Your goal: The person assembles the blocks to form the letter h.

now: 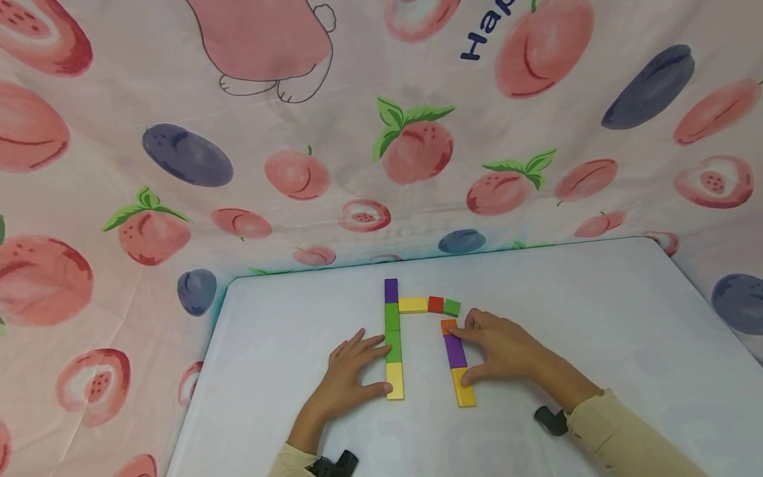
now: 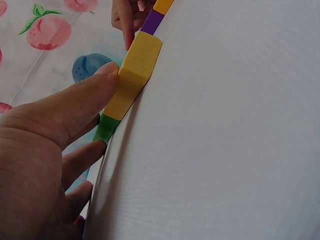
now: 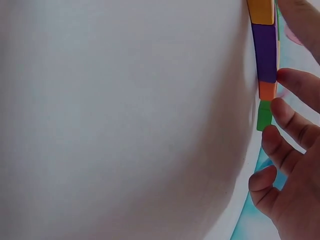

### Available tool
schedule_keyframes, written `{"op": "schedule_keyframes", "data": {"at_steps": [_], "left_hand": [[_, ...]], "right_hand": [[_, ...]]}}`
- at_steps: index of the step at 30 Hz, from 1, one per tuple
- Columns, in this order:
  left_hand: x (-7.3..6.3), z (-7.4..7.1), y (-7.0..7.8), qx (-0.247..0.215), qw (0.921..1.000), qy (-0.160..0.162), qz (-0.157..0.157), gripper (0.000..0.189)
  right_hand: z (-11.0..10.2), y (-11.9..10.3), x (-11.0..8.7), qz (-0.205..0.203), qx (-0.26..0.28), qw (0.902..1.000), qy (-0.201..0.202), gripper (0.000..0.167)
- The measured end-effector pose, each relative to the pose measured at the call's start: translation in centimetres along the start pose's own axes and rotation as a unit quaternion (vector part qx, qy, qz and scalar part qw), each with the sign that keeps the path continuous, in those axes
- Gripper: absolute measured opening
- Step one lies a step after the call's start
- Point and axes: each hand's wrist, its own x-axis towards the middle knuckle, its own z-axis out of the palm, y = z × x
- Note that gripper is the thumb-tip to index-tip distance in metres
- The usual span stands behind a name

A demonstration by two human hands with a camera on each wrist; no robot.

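Observation:
In the head view, a straight column of blocks stands on the left: a purple block, two green blocks and a yellow block. My left hand has its thumb at the yellow block and a fingertip at the lower green one, fingers spread. A slightly slanted column has an orange block, a purple block and a yellow-orange block. Along its right side my right hand touches it with spread thumb and index finger; the other fingers bend loosely.
Between the columns' tops runs a row of a yellow block, a red block and a tilted green block. A small gap separates the green block from the orange one. The white table meets a fruit-print cloth behind.

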Motion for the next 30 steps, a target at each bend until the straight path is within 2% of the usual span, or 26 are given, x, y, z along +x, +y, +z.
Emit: {"op": "schedule_keyframes", "data": {"at_steps": [8, 18, 23, 30], "left_hand": [[0.02, -0.02, 0.03, 0.002, 1.0, 0.001, 0.002, 0.068], [0.07, 0.13, -0.09, 0.009, 0.9999, -0.003, -0.006, 0.07], [0.07, 0.1, -0.03, 0.007, 1.0, 0.0, -0.001, 0.069], [0.04, 0.12, -0.08, 0.009, 0.9997, -0.011, -0.018, 0.071]], "right_hand": [[0.14, 0.09, 0.02, 0.009, -0.017, 0.9998, -0.003, 0.099], [0.24, 0.33, -0.18, 0.012, -0.014, 0.9998, -0.002, 0.097], [0.13, 0.41, -0.29, 0.016, -0.015, 0.9997, -0.008, 0.097], [-0.05, 0.56, -0.57, 0.02, -0.014, 0.9997, -0.008, 0.096]]}}
